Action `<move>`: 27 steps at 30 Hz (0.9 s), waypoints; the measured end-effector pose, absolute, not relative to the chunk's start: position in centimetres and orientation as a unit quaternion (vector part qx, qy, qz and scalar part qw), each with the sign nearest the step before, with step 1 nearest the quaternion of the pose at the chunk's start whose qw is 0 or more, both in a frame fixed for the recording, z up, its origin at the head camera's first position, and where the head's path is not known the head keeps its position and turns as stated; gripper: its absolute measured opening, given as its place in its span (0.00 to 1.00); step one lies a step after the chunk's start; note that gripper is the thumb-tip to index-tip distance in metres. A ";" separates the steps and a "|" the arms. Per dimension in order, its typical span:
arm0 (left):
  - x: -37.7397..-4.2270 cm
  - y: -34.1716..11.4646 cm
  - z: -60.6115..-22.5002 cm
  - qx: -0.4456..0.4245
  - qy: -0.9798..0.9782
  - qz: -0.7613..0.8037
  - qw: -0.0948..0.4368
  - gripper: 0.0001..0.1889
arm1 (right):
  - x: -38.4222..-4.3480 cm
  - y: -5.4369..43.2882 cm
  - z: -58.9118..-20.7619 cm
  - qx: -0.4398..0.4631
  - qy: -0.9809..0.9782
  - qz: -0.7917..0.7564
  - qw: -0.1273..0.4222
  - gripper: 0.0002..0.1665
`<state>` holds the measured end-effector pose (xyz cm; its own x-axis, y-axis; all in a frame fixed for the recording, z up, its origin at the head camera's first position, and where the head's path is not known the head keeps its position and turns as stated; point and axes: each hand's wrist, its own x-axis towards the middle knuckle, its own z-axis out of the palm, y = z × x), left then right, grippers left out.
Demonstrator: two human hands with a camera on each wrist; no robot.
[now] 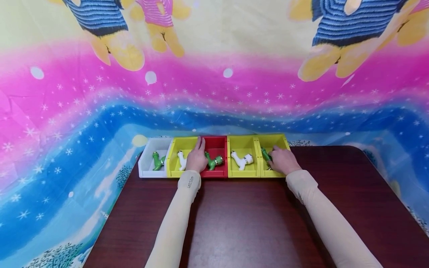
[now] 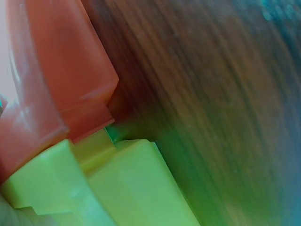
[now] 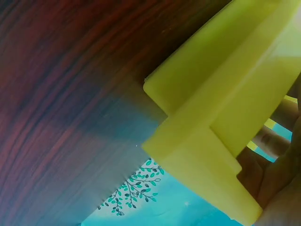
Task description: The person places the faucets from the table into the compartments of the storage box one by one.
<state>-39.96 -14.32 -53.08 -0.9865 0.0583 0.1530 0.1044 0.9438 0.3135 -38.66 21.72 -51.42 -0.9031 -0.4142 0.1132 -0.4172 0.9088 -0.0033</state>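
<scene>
Five small open bins stand joined in a row: a white bin [image 1: 146,160], a yellow bin [image 1: 184,143], a red bin [image 1: 218,143] and two more yellow bins on the right. My left hand [image 1: 197,159] lies over the border of the first yellow bin and the red one, its fingers pointing to the back. Reaching into the rightmost yellow bin [image 1: 273,140], my right hand [image 1: 285,160] pinches a green plastic tap [image 1: 266,154]. Its curled fingers [image 3: 273,141] show behind the bin wall. A green tap [image 1: 214,161] with a metal ring lies in the red bin.
Another green tap [image 1: 158,161] lies in the white bin. White taps lie in the left yellow bin [image 1: 182,160] and the fourth bin [image 1: 242,161]. The bins stand at the back of a dark wooden table [image 1: 241,223], before a printed cloth [image 1: 214,93].
</scene>
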 end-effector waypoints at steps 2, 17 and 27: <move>-40.0 -14.3 -53.0 -0.041 -0.983 -0.163 0.072 0.46 | -38.7 21.7 -51.5 0.212 -0.976 0.009 0.053 0.17; -39.9 -14.2 -53.0 -0.037 -0.983 -0.167 0.067 0.46 | -38.7 21.6 -51.6 0.211 -0.977 0.010 0.039 0.15; -39.8 -14.2 -52.8 -0.033 -0.983 -0.167 0.063 0.46 | -38.8 21.4 -51.5 0.207 -0.978 0.007 0.027 0.15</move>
